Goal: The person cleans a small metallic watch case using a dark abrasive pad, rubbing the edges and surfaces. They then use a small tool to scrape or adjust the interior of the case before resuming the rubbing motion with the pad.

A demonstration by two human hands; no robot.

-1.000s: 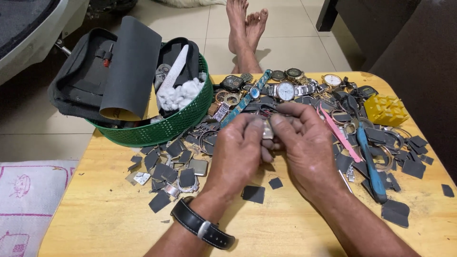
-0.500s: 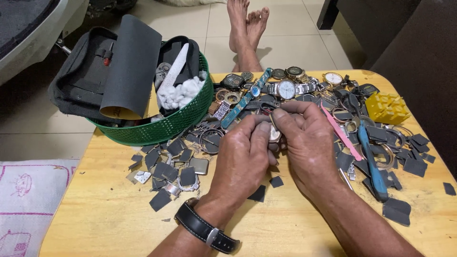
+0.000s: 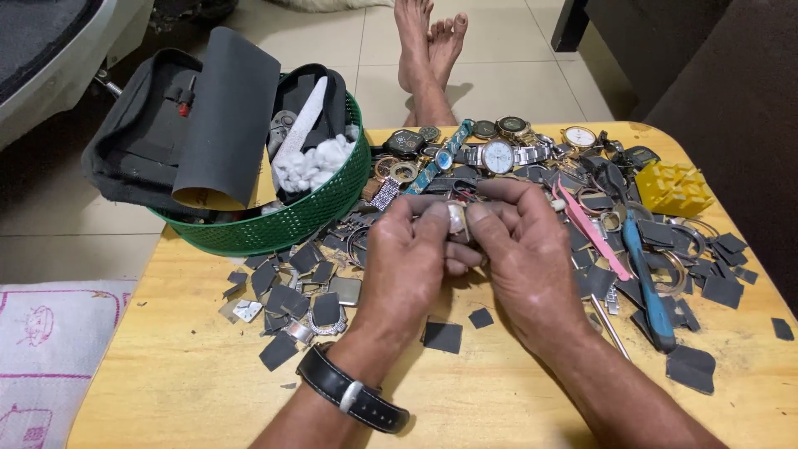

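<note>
Both hands meet over the middle of a wooden table (image 3: 191,382). My left hand (image 3: 411,262), with a black watch strap on its wrist, and my right hand (image 3: 519,249) pinch a small silvery metal watch part (image 3: 456,219) between thumbs and fingertips. The part is mostly hidden by the fingers. Behind the hands lies a heap of wristwatches (image 3: 499,154) and watch cases. Small dark sandpaper squares (image 3: 287,291) are scattered to the left and under the hands.
A green plastic basket (image 3: 283,224) at the back left holds a dark pouch, rolled sandpaper and white wadding. At the right lie a blue-handled tool (image 3: 647,283), pink tweezers (image 3: 590,233) and a yellow block (image 3: 673,187). A person's bare feet (image 3: 428,41) rest beyond the table.
The hands have stayed together on the small part, with only slight finger shifts. The view has drifted a little.
</note>
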